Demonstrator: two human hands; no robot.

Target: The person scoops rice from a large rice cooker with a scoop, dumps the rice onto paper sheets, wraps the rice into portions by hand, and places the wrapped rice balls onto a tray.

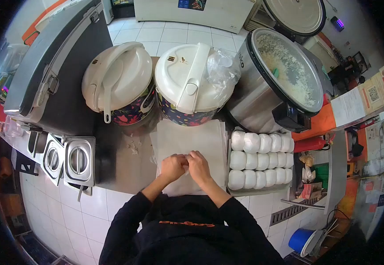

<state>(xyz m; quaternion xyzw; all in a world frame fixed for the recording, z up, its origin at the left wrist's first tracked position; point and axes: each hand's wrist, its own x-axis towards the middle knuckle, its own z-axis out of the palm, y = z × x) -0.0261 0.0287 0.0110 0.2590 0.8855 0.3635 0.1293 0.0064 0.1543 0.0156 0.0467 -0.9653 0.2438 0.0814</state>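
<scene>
My left hand (173, 168) and my right hand (199, 167) meet above a stack of white paper sheets (192, 137) on the counter. The fingers of both are closed and pinched together, with a small pale bit showing between them that I cannot make out. To the right of the sheets stands a tray (262, 191) filled with rows of rounded white wrapped bundles (245, 160). Behind the stack is a rice cooker (167, 73) with a flowered body and a shut white lid, bearing a crumpled clear plastic bag (223, 68).
A second flowered cooker (132, 73) has a white rice paddle (107, 99) on it. At right, a large steel cooker (256, 95) stands open with white rice (289, 70) inside. Lidded steel containers (79, 161) and a grey cooler (64, 57) are at left.
</scene>
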